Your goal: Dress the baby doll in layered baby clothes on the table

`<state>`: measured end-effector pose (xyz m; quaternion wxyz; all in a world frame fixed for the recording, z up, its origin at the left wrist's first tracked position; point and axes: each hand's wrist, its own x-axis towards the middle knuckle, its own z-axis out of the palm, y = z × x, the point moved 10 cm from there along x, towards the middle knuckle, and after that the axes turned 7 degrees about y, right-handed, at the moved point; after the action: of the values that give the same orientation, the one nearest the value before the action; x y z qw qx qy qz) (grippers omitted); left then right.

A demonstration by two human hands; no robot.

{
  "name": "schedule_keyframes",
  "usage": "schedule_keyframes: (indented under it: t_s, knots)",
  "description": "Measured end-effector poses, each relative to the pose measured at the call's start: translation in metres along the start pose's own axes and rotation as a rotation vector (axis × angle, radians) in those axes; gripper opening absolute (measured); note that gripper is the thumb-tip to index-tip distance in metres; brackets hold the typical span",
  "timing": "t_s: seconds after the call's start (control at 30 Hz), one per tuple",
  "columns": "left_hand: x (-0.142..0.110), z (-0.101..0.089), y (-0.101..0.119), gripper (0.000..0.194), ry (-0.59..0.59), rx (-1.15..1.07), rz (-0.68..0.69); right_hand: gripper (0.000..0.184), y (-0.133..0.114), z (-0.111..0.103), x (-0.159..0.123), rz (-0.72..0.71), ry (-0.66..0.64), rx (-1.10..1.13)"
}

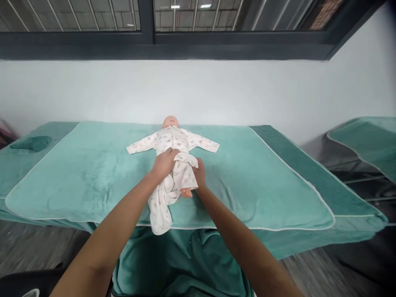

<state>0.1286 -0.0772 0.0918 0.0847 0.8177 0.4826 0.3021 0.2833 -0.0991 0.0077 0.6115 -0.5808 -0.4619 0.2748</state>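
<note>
A baby doll [170,121] lies on its back on a bed, its head toward the wall. It wears white printed baby clothes [172,138] with both sleeves spread out sideways. My left hand [165,163] is closed on the cloth at the doll's waist, on the left side. On the other side, my right hand [200,172] grips the bunched fabric; its fingertips are partly hidden by cloth. From a leg opening a bare doll foot [186,192] sticks out. The other trouser leg [161,216] trails limply toward the bed's near edge.
A green plush cover [272,181] with white piping lies over the bed. At the left end is a face hole [32,143]. Behind runs a white wall [216,90] below a dark window frame [185,51]. Another green-covered bed [371,138] stands at the right.
</note>
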Motion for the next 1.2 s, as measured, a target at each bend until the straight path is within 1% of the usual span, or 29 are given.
schedule_keyframes:
  t_s: [0.07,0.13,0.2,0.27,0.33,0.37,0.4,0.47,0.5,0.57,0.6,0.67,0.7,0.73,0.83,0.87,0.9,0.93,1.03,1.1,1.13,1.2]
  knots:
    - [0.0,-0.003,-0.006,0.028,0.012,-0.056,-0.005,0.015,-0.001,0.002,0.003,-0.016,-0.056,-0.021]
    - [-0.003,-0.008,-0.014,0.022,0.024,-0.198,-0.021,0.02,0.0,-0.001,0.005,-0.028,-0.128,-0.044]
    - [-0.01,-0.013,-0.027,0.014,0.023,-0.357,-0.073,0.026,-0.005,-0.005,0.006,-0.062,-0.22,-0.068]
    - [-0.019,-0.017,-0.042,0.019,0.016,-0.496,-0.186,0.028,-0.023,-0.006,0.004,-0.15,-0.326,-0.072]
    - [-0.027,-0.021,-0.051,0.026,0.044,-0.627,-0.316,0.03,-0.053,0.001,0.0,-0.244,-0.443,-0.049]
    - [-0.029,-0.025,-0.052,0.028,0.077,-0.688,-0.361,0.031,-0.067,0.008,-0.003,-0.261,-0.506,-0.04]
    - [-0.029,-0.029,-0.048,0.029,0.115,-0.741,-0.383,0.032,-0.079,0.018,-0.006,-0.248,-0.573,-0.047]
    - [-0.024,-0.039,-0.032,0.031,0.179,-0.81,-0.363,0.03,-0.094,0.038,-0.01,-0.183,-0.662,-0.127]
    - [-0.021,-0.043,-0.023,0.032,0.194,-0.827,-0.338,0.03,-0.098,0.047,-0.011,-0.144,-0.698,-0.172]
    - [-0.014,-0.048,-0.009,0.032,0.191,-0.831,-0.292,0.034,-0.098,0.06,-0.011,-0.043,-0.749,-0.215]
    - [-0.012,-0.05,-0.006,0.032,0.188,-0.823,-0.284,0.036,-0.095,0.063,-0.01,0.009,-0.769,-0.199]
    - [-0.014,-0.051,-0.01,0.032,0.161,-0.795,-0.301,0.032,-0.086,0.065,-0.006,0.102,-0.785,-0.114]
    - [-0.017,-0.048,-0.013,0.032,0.12,-0.771,-0.315,0.029,-0.081,0.065,-0.004,0.143,-0.783,-0.056]
    - [-0.021,-0.044,-0.016,0.032,0.055,-0.741,-0.322,0.026,-0.075,0.063,-0.001,0.186,-0.773,0.007]
    - [-0.04,-0.024,-0.02,0.032,-0.192,-0.644,-0.271,0.023,-0.059,0.06,0.001,0.318,-0.747,0.204]
    - [-0.046,-0.019,-0.022,0.031,-0.228,-0.635,-0.259,0.023,-0.057,0.062,-0.001,0.345,-0.757,0.245]
    - [-0.05,-0.017,-0.025,0.03,-0.223,-0.65,-0.267,0.022,-0.056,0.064,-0.005,0.355,-0.781,0.257]
    - [-0.052,-0.017,-0.032,0.028,-0.181,-0.685,-0.299,0.021,-0.056,0.067,-0.01,0.351,-0.81,0.241]
    - [-0.056,-0.015,-0.051,0.029,0.01,-0.862,-0.449,0.02,-0.06,0.075,-0.019,0.285,-0.855,0.148]
    - [-0.054,-0.01,-0.057,0.029,0.092,-0.949,-0.509,0.02,-0.064,0.078,-0.02,0.258,-0.843,0.153]
    - [-0.052,-0.008,-0.057,0.029,0.118,-0.976,-0.523,0.024,-0.064,0.08,-0.022,0.261,-0.852,0.169]
    - [-0.048,-0.002,-0.057,0.028,0.141,-1.004,-0.545,0.042,-0.061,0.084,-0.027,0.285,-0.91,0.174]
